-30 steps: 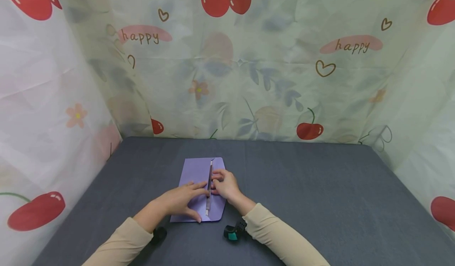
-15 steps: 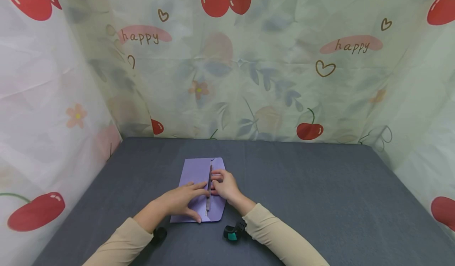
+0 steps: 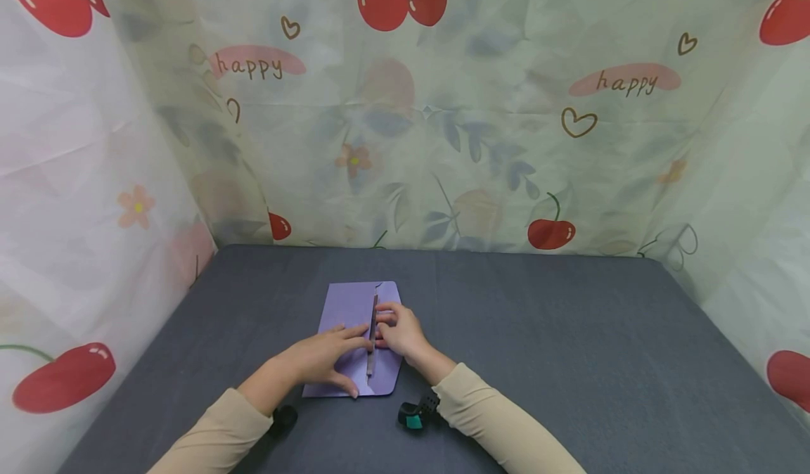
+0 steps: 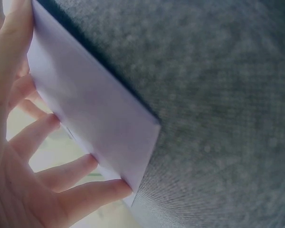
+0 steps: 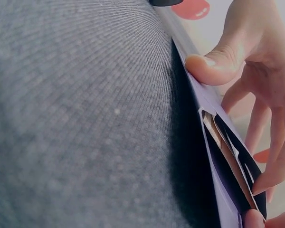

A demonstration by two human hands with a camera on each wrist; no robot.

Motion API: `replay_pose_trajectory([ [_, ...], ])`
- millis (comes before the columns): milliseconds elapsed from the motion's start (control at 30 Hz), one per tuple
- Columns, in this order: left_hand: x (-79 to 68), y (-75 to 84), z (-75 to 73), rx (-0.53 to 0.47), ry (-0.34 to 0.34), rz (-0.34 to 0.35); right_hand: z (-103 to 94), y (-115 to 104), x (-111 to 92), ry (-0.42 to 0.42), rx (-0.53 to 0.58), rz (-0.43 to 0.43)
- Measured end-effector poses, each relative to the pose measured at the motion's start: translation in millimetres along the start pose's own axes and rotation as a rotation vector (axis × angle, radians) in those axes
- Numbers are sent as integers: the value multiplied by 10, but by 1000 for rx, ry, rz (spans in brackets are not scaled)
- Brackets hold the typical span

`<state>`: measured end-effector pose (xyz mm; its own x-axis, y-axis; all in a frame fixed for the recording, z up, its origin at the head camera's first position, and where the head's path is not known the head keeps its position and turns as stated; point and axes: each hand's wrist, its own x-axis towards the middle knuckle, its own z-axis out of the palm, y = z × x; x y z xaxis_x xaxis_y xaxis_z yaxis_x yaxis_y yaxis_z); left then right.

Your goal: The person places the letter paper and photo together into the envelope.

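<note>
A purple envelope [image 3: 344, 302] lies on the grey table, its flap [image 3: 384, 382] folded out to the right. In the long slot along its mouth stands the narrow edge of a card [image 5: 235, 168], brownish in the right wrist view and mostly hidden inside. My left hand [image 3: 319, 358] rests on the envelope body with spread fingers, thumb at the near edge and fingertips at the mouth. From the right, my right hand [image 3: 403, 332] pinches the card with bent fingers; its thumb tip [image 5: 253, 219] shows low in the right wrist view.
The grey cloth-covered table [image 3: 538, 340] stretches around the envelope. Behind it and at both sides hang pale curtains [image 3: 418, 171] printed with cherries. A black band with a teal patch [image 3: 414, 418] sits below the right wrist, and a dark rounded piece [image 3: 283, 418] below the left.
The card's visible edge has grown shorter at both ends as it sinks slightly deeper into the envelope. Both hands stay almost where they were.
</note>
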<state>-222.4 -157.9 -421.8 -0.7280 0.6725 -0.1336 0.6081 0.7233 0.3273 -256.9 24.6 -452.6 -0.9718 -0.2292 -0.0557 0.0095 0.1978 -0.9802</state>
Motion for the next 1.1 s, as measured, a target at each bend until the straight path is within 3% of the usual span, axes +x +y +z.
replay_pose_trajectory([
  [333,-5,10,-3,2,-5,-1,7,-8,-22,-15,3,-24],
  [600,-1,-7,5,14,7,17,-11,-10,-8,-34,19,2],
  [1100,1,-12,24,37,22,13,-192,-43,-56,-30,23,38],
])
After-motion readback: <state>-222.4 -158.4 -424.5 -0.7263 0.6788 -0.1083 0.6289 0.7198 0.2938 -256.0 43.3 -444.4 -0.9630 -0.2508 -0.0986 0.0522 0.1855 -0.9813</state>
